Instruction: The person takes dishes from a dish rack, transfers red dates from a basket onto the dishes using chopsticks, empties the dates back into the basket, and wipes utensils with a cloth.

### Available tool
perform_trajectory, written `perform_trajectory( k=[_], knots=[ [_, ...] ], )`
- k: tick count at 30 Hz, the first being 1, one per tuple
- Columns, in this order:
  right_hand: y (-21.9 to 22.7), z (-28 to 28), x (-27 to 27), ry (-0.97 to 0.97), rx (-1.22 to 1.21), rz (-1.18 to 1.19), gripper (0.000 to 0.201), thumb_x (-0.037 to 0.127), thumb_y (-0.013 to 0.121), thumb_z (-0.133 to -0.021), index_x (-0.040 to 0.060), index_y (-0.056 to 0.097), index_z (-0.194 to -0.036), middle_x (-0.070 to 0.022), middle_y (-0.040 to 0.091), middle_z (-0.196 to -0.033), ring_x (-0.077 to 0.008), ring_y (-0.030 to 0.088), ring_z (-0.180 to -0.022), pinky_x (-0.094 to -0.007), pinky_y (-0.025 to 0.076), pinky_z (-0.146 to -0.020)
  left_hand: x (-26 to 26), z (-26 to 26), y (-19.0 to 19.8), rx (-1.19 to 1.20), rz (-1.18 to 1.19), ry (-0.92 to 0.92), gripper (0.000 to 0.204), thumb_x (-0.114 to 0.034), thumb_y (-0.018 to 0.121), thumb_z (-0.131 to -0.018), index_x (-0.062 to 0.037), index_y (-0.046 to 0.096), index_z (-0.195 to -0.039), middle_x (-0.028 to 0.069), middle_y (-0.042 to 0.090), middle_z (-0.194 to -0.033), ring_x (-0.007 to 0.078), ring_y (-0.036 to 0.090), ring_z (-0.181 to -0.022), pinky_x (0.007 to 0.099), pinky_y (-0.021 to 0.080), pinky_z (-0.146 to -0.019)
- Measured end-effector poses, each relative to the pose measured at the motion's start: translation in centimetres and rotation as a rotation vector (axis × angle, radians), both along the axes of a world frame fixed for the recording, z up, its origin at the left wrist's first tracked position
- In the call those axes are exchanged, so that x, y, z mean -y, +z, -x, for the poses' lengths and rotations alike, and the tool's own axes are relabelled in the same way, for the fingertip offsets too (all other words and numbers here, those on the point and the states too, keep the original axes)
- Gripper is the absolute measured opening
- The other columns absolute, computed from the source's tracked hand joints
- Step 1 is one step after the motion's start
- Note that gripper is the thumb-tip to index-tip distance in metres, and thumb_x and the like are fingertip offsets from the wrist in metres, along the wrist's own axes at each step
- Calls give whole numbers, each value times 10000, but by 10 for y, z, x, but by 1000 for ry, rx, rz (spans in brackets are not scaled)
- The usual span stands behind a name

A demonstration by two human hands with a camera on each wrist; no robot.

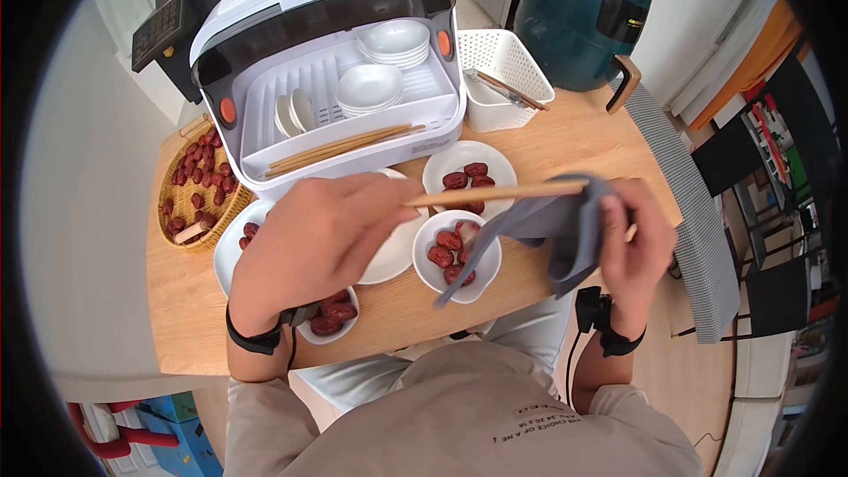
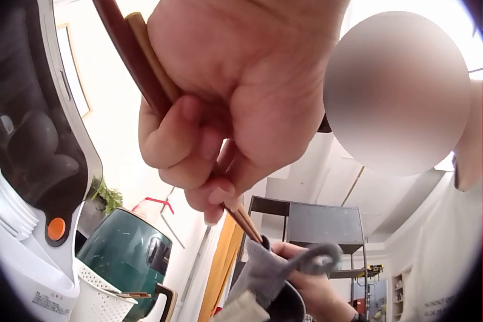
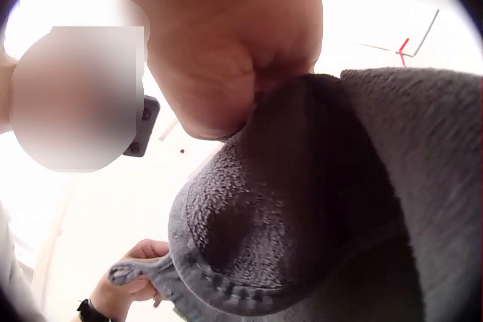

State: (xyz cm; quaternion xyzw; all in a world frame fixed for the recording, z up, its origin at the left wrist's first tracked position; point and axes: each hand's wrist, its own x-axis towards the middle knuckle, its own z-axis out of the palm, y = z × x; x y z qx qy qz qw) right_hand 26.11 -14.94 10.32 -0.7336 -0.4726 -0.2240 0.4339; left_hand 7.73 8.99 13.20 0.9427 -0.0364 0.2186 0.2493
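Note:
In the head view my left hand (image 1: 322, 234) reaches across the table and grips a pair of wooden chopsticks (image 1: 499, 195). In the left wrist view its fingers curl round the brown sticks (image 2: 127, 46). The far ends run into a grey cloth (image 1: 574, 234) with a hanging loop. My right hand (image 1: 640, 238) pinches this cloth around the chopsticks. Seen from the right wrist, the fluffy cloth (image 3: 249, 231) hides most of the right fingers. Beneath the cloth's strap stands a white bowl (image 1: 422, 272) of red dates (image 1: 442, 256).
Behind the bowls stands a white dish box (image 1: 371, 146) holding small bowls and chopsticks. A basket of dates (image 1: 231, 212) lies left; a white plate (image 1: 503, 163) carries more dates. A white perforated basket (image 1: 508, 57) and a green air fryer (image 1: 574, 26) stand at the back right.

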Motion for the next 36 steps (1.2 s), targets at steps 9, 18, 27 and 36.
perform_trajectory(
  k=[9, 18, 27, 36],
  knots=[
    [-13, 22, 4, 379, -624, -779, 315, 165, 431, -1033, -8, 445, -1295, -115, 549, -1244, -169, 543, -1112, -308, 406, -982, 5, -6, 1, 144, 940, -201, 155, -62, 367, -1009, -50, 416, -1155, 121, 648, -950, 182, 651, -903, 191, 385, -607],
    [3, 73, -66, 582, -574, 323, 647, 224, 664, -913, 48, 344, -1447, -110, 425, -1441, -205, 479, -1261, -344, 426, -1011, 24, -15, 3, 367, 1172, -466, 127, -52, 434, -979, -40, 378, -1093, 304, 626, -1056, 511, 511, -1205, 534, 479, -987],
    [-21, 57, -32, 451, -441, 153, 397, 150, 717, -801, 41, 588, -1160, -124, 631, -1113, -303, 619, -1020, -388, 495, -871, 4, -7, 7, 278, 1341, -357, 119, -20, 503, -958, -12, 435, -1055, 238, 630, -988, 466, 595, -1113, 502, 546, -901],
    [-39, -14, 16, -183, -321, -136, 261, 102, 639, -919, -70, 622, -1114, -139, 663, -1060, -231, 633, -940, -342, 492, -846, -90, -11, -24, 80, -34, 375, 181, 87, 509, -861, 73, 621, -1003, 215, 658, -923, 368, 654, -854, 417, 498, -749]
  ],
)
